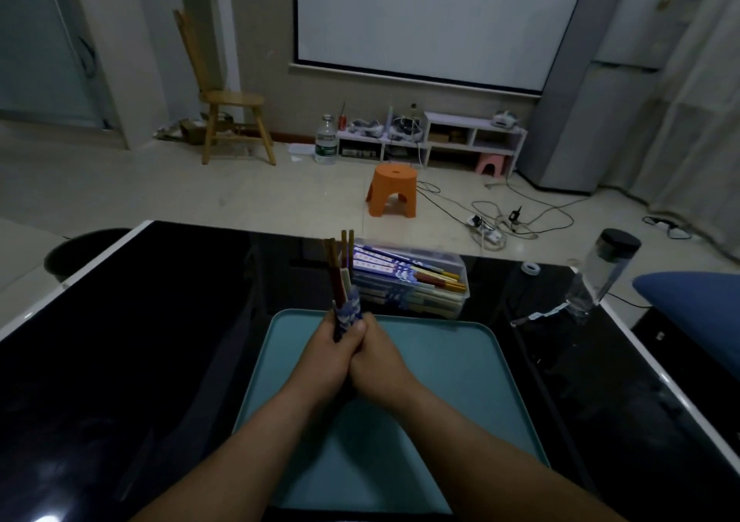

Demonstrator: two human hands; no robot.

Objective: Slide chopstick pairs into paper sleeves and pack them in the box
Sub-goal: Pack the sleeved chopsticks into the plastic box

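Both hands meet over the far edge of the tray [460,381], pressed side by side. The left hand [326,355] and right hand [382,361] are each curled closed around the lower end of 1 bundle: blue patterned sleeves [349,308] with chopsticks [340,265] standing up out of them, roughly upright and tilted slightly left. About 4 stick ends show above the paper, 2 dark red and 2 brown, with 1 pale piece between them; how many sleeves are in the grip cannot be told.

Just beyond the bundle, touching the tray's far rim, sits the clear box [436,281], open on top and already stacked with sleeved pairs lying lengthwise, their ends pointing right. The stick tips overlap the box's left end in the view.

The tray lies bare on a black glossy table [140,341]. Left of the hands the table is wide and bare out to its white edge. To the right there is bare table up to a bottle [604,265] near the right edge, with a small white ring [530,268] and a scrap of wrapper [540,315] near it. Past the table's far edge the floor holds an orange stool [391,191] and loose cables [512,217].
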